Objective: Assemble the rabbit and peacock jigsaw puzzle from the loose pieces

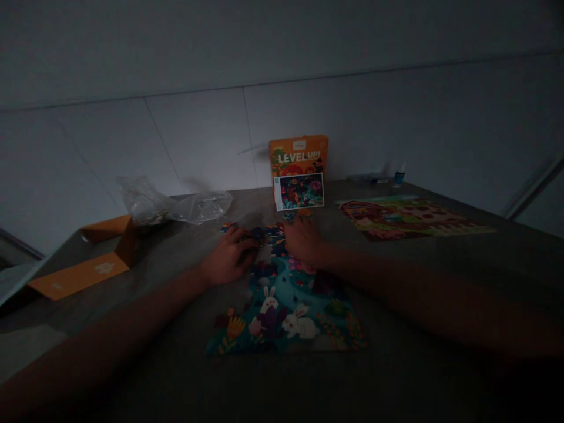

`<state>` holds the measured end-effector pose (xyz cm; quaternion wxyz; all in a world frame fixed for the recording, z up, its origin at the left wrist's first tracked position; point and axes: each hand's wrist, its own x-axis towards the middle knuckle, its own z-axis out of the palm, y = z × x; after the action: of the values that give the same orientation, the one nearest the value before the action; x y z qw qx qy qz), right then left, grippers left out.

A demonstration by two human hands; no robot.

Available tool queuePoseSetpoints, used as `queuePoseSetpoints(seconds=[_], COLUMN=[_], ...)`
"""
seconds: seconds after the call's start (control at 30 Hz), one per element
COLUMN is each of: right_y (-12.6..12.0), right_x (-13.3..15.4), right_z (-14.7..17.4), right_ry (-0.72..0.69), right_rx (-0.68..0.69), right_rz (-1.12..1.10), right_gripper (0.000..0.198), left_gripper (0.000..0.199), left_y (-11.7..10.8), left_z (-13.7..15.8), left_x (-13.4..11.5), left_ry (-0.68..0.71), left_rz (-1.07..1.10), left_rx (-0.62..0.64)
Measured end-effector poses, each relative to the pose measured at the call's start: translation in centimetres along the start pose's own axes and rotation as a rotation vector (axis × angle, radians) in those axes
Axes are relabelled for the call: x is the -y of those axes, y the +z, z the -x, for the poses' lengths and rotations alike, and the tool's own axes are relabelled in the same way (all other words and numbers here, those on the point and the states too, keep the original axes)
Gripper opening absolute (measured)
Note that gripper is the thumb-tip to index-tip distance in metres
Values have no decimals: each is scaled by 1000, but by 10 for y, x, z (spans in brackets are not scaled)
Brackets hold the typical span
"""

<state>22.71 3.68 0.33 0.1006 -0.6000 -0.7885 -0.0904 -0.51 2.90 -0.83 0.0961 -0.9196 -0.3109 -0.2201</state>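
Observation:
In the dim head view, a partly assembled jigsaw puzzle (291, 294) with white rabbits and plants lies on the table in front of me. My left hand (231, 255) is at its upper left, fingers curled on a dark puzzle piece (258, 234). Another loose puzzle piece (227, 227) lies just beyond those fingers. Across the puzzle's upper right reaches my right hand (303, 239), its fingers stretched over the table. Right at its fingertips are small puzzle pieces (289, 216), partly covered by the hand.
An orange box (299, 150) stands against the wall with a picture card (302, 192) leaning on it. To the right are a farm-scene puzzle (409, 218) and a small bottle (399, 175). On the left sit clear plastic bags (202, 207) and an open orange box part (83, 276).

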Motion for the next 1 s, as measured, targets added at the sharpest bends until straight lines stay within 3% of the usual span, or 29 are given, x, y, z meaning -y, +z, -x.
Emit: queuePoseSetpoints(seconds=[0.23,0.4,0.6,0.73,0.83,0.93,1.0], right_y=[3,9,16,12,6,3,5], right_x=[1,-2,-7,-6,-3,1,2], right_z=[0,-4,-12,-10,-5,1,4], right_ry=[72,192,232,131,37,-178,-358], right_rx=[3,9,-115,-196,-248,-266,-256], right_rz=[0,-131,-272,-355,-461,-606,-662], right_gripper=[34,38,42,46,44,38,33], left_gripper=[24,26,25,26,43,73,77], left_y=[-6,-5,-7,-8,-7,-7,-7], left_z=[1,1,0,-2,-1,1,2], left_x=[-4,-5,-7,-10,-11,-10,-9], left_ry=[46,22,29,9,-26,-41,-37], left_rz=[-35,-24,-33,-30,-19,35,58], left_rx=[5,38,16,27,-26,-110,-141])
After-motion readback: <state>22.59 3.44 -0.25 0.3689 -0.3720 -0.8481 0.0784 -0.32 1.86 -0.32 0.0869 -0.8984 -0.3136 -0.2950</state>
